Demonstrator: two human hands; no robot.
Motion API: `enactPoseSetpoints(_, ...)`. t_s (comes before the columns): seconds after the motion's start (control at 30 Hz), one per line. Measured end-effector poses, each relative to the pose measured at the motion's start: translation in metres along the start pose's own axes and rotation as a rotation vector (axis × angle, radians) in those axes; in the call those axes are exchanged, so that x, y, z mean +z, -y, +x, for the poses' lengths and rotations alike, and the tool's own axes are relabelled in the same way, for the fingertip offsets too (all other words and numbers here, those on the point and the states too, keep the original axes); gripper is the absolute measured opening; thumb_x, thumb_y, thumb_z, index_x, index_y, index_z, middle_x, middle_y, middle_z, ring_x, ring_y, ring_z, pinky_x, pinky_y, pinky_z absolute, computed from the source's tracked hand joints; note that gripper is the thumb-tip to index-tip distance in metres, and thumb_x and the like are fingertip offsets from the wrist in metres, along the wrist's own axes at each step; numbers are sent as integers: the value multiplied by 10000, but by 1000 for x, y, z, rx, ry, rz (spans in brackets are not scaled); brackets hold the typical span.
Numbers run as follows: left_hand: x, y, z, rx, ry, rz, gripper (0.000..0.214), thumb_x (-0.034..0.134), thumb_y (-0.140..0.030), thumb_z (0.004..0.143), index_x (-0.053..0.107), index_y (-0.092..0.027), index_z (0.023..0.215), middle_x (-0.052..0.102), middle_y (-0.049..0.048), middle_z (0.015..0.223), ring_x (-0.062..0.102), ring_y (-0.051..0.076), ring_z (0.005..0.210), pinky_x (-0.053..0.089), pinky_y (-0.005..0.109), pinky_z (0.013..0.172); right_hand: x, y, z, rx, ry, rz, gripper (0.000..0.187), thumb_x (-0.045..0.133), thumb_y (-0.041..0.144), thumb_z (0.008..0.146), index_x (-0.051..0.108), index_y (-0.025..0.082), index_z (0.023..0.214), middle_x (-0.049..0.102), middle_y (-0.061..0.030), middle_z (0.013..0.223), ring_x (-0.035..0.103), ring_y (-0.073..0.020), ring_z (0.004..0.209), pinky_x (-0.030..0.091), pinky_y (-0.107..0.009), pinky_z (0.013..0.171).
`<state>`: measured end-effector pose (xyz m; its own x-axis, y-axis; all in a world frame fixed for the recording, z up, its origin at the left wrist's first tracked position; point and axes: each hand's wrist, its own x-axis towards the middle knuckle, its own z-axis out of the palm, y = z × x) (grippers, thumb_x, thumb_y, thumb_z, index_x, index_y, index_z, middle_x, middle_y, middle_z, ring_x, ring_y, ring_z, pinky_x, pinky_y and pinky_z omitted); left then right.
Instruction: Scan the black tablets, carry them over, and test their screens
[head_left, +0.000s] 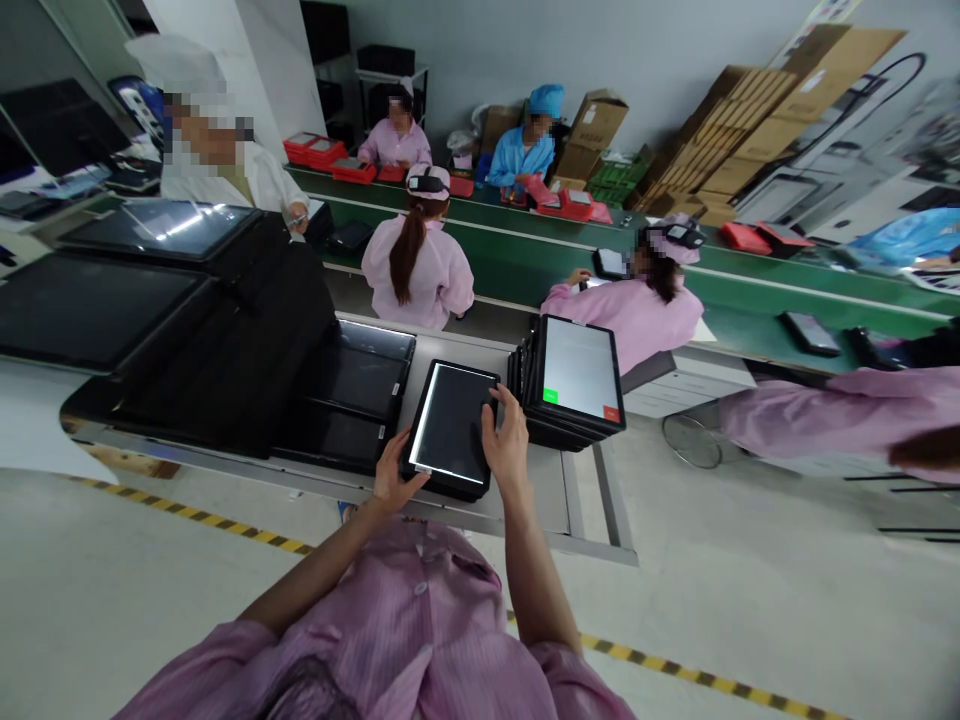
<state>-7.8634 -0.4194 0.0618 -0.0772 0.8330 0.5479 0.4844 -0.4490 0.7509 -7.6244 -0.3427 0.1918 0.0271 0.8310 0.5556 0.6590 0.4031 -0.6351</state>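
A black tablet with a dark screen and bright edges lies on the grey table in front of me. My left hand grips its near left corner, fingers curled round the edge. My right hand holds its right edge, thumb and fingers wrapped on the frame. To the right a stack of tablets leans upright, the front one lit white with a green and a red button. Left of the held tablet lie several dark tablets.
Large black screens cover the table's left part. Beyond it, seated people in pink coats work at a green conveyor line with red trays. Cardboard boxes are stacked at the back right. Yellow-black tape marks the floor.
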Motion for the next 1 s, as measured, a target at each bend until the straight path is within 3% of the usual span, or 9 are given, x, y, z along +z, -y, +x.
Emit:
enactPoseSetpoints(0.27,0,-2,0,15,0,-14,776,792,-506,945,553,-198,1616,664,207,1577,673,376,1454,586,603,1203,4,-2,0,9,27,48,409,484,424,1174,630,198,1483,778,-159,1397,667,-292,1400,545,-527,1201)
enactPoseSetpoints(0.37,0,-2,1,5,7,-18,780,802,-489,933,558,-192,1612,662,208,1580,669,379,1457,585,601,1204,4,-2,1,4,43,86,454,487,438,1175,569,203,1554,773,-155,1423,663,-288,1411,529,-532,1217)
enactPoseSetpoints(0.43,-1,-3,1,-2,9,-17,768,799,-475,937,561,-189,1609,663,205,1580,670,376,1456,584,595,1205,4,-3,3,5,50,88,501,489,456,1174,512,210,1610,765,-154,1447,647,-296,1440,502,-555,1241)
enactPoseSetpoints(0.57,-2,-4,1,7,15,-17,762,788,-479,955,553,-186,1618,658,204,1589,664,373,1466,575,588,1216,6,-9,5,2,68,42,463,477,469,1178,563,232,1566,785,-137,1415,576,-322,1531,434,-614,1293)
enactPoseSetpoints(0.77,-2,-4,1,33,6,-16,790,800,-482,954,533,-199,1641,654,203,1595,667,375,1464,578,588,1213,6,-13,-4,44,-17,76,482,510,482,1163,580,222,1562,696,-184,1525,644,-310,1451,532,-564,1226)
enactPoseSetpoints(1.0,-2,-4,1,31,10,-26,758,777,-484,977,541,-193,1637,643,206,1612,659,372,1474,579,582,1211,10,-21,-11,134,-68,159,499,523,485,1150,578,213,1565,687,-189,1535,657,-298,1451,553,-542,1224)
